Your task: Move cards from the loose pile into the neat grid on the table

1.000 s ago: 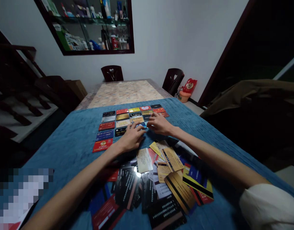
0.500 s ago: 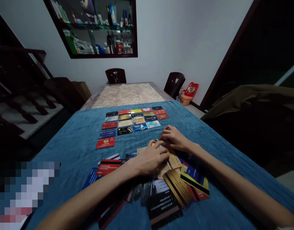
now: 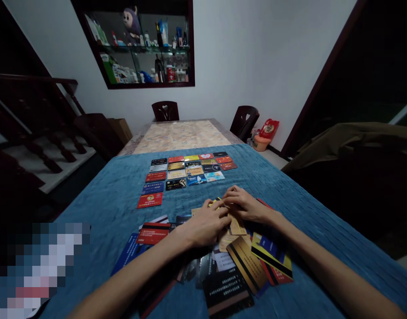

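Note:
My left hand (image 3: 208, 223) rests on a loose pile of plastic cards, its fingers stretched apart over a yellow-edged card (image 3: 216, 203). Close by its fingertips, my right hand (image 3: 245, 204) has bent, slightly parted fingers coming down on the pile. A tan card (image 3: 237, 226) lies partly under the right hand. Nearer me, the pile includes a gold card (image 3: 246, 261), a black card (image 3: 228, 290), a yellow-and-blue card (image 3: 273, 250) and a red card (image 3: 153, 233), mostly with the striped side up. Both hands hide the pile's middle.
Beyond my hands, several cards lie face up in rows, among them a red card (image 3: 150, 200) and a light-blue card (image 3: 215, 176). A blue cloth (image 3: 103, 199) covers the table's near part. Chairs (image 3: 165, 110) stand at the far end; a blurred patch (image 3: 53, 270) is at lower left.
The view has tilted up slightly, so the scene sits lower. My hands have shifted only a little on the pile, and a red card edge now shows behind my right hand.

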